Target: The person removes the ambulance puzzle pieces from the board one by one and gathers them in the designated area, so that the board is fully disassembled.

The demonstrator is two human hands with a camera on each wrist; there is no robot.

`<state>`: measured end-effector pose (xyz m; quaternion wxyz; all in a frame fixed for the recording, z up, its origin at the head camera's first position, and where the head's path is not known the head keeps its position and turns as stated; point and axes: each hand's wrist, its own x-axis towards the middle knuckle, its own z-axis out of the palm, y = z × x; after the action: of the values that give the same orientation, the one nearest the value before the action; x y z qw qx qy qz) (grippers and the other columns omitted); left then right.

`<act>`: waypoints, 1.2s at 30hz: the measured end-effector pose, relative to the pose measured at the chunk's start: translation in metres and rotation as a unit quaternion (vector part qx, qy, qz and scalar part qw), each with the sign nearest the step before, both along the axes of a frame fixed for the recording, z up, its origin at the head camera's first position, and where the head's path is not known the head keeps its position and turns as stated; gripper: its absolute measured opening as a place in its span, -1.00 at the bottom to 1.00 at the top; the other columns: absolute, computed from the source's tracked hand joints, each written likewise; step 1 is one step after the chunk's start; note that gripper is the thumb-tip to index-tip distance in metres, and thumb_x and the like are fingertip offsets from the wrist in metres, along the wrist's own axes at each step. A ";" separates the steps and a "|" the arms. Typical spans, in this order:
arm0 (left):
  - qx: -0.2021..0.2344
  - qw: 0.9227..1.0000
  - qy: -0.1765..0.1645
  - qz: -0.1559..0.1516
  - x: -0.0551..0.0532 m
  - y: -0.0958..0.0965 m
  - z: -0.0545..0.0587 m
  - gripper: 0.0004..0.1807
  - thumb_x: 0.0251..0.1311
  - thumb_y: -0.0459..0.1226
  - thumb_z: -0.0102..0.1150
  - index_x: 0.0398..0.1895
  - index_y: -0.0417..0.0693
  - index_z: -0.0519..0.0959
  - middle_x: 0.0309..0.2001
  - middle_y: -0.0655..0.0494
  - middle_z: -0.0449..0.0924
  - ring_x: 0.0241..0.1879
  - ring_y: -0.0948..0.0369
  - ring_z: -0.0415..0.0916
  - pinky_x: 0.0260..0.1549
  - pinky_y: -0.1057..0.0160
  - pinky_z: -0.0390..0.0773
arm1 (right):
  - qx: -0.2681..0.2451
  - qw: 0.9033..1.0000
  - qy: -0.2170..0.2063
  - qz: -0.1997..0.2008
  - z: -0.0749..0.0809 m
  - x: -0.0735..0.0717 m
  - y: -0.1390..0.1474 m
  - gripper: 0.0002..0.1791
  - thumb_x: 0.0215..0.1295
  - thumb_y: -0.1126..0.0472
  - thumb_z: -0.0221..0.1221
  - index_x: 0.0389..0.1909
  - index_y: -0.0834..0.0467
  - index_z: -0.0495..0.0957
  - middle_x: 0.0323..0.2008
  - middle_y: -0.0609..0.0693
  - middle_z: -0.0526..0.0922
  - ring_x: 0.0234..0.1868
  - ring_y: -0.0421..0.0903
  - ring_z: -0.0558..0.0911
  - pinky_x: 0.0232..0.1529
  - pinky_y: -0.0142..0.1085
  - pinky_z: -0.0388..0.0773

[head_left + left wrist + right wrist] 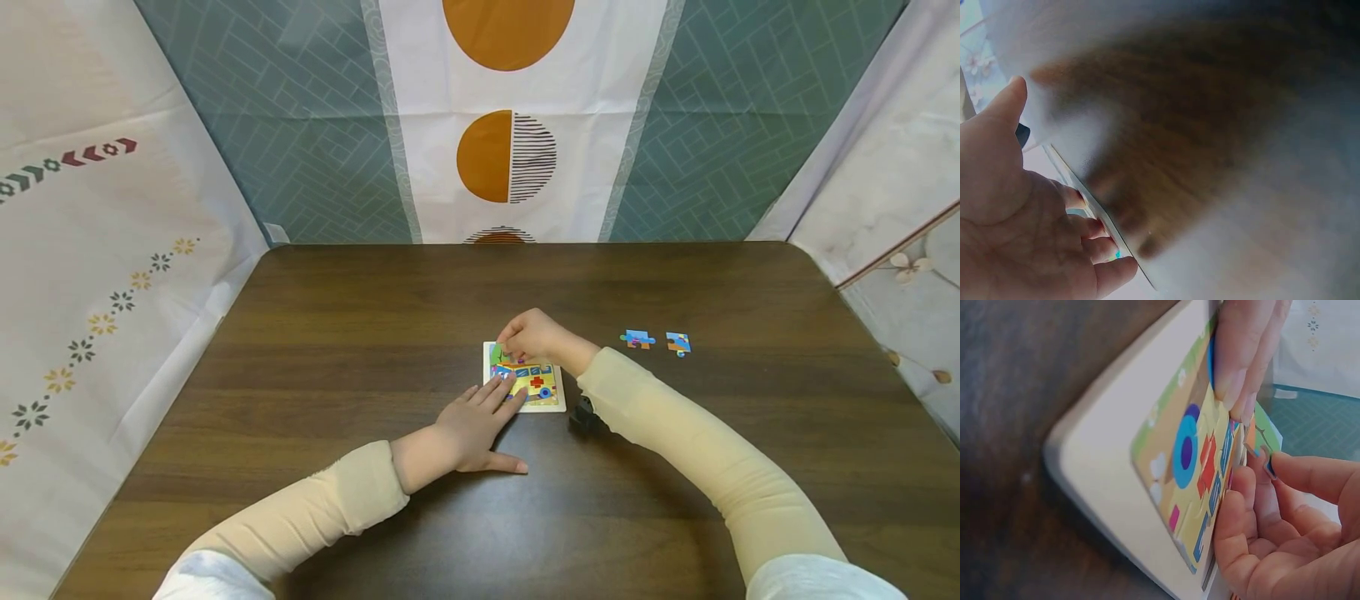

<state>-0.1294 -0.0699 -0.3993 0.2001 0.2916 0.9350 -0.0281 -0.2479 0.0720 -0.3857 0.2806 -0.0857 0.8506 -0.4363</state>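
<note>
A small jigsaw puzzle in a white-rimmed tray (562,400) lies on the table, showing a yellow ambulance with a red cross. Across its left and lower part rest the extended fingers of my left hand (474,427), thumb spread out on the table. In the left wrist view, the fingertips lie over the tray's edge (1110,226). My right hand (542,337) is over the tray's upper edge and pinches a puzzle piece (1269,465) between thumb and finger. Most of that piece is hidden by the fingers. A green piece (1266,428) shows in the tray's upper corner beyond it.
Two loose blue puzzle pieces, one (638,339) nearer the tray and another (678,342) farther right, lie on the brown wooden table (360,333). A small black object (583,415) shows under the right wrist. Patterned cloths hang behind and at both sides.
</note>
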 end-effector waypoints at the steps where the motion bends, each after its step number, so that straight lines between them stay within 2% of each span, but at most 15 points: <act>1: 0.000 1.000 -0.001 0.001 0.000 0.000 0.000 0.07 0.07 0.44 -0.13 0.53 0.15 -0.18 0.54 0.11 -0.34 0.51 0.16 -0.34 0.43 0.12 -0.04 | 0.000 1.000 -0.001 -0.001 0.000 0.000 0.000 -0.78 0.29 0.37 0.12 -0.11 0.38 0.60 -0.43 0.05 0.61 -0.48 -0.17 0.50 -0.38 -0.41 0.52; 11: -0.002 1.000 -0.005 0.001 -0.001 0.001 0.001 0.08 0.07 0.44 -0.13 0.53 0.16 -0.20 0.54 0.11 -0.37 0.51 0.15 -0.35 0.43 0.11 -0.06 | 0.001 1.000 -0.001 -0.009 -0.002 -0.002 0.009 -0.77 0.30 0.35 0.11 -0.10 0.36 0.60 -0.31 0.11 0.64 -0.39 -0.14 0.56 -0.29 -0.36 0.59; 19: -0.005 1.000 -0.004 0.005 0.000 0.000 0.001 0.08 0.06 0.45 -0.13 0.53 0.16 -0.19 0.54 0.12 -0.35 0.52 0.16 -0.34 0.43 0.12 -0.05 | 0.003 1.000 0.002 -0.008 0.010 -0.005 0.025 -0.75 0.30 0.34 0.09 -0.07 0.37 0.57 -0.18 0.16 0.62 -0.25 -0.07 0.60 -0.12 -0.24 0.62; 27: -0.005 1.000 -0.003 0.007 0.001 0.001 0.001 0.08 0.06 0.44 -0.12 0.53 0.15 -0.18 0.54 0.11 -0.34 0.52 0.15 -0.32 0.43 0.12 -0.05 | -0.002 1.000 -0.002 -0.023 0.016 -0.008 0.046 -0.74 0.30 0.35 0.10 -0.06 0.41 0.54 -0.28 0.11 0.61 -0.36 -0.12 0.57 -0.21 -0.30 0.63; 36: 0.007 1.000 -0.001 0.004 0.002 0.000 0.003 0.07 0.07 0.43 -0.10 0.53 0.14 -0.16 0.54 0.09 -0.32 0.51 0.14 -0.31 0.43 0.12 -0.05 | 0.002 1.000 0.021 -0.020 0.027 -0.015 0.077 -0.74 0.32 0.35 0.10 -0.07 0.46 0.52 -0.38 0.06 0.60 -0.41 -0.13 0.59 -0.27 -0.33 0.63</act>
<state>-0.1271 -0.0698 -0.3965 0.1996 0.2895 0.9359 -0.0208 -0.2627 0.1488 -0.3583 0.2537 -0.0773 0.8589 -0.4382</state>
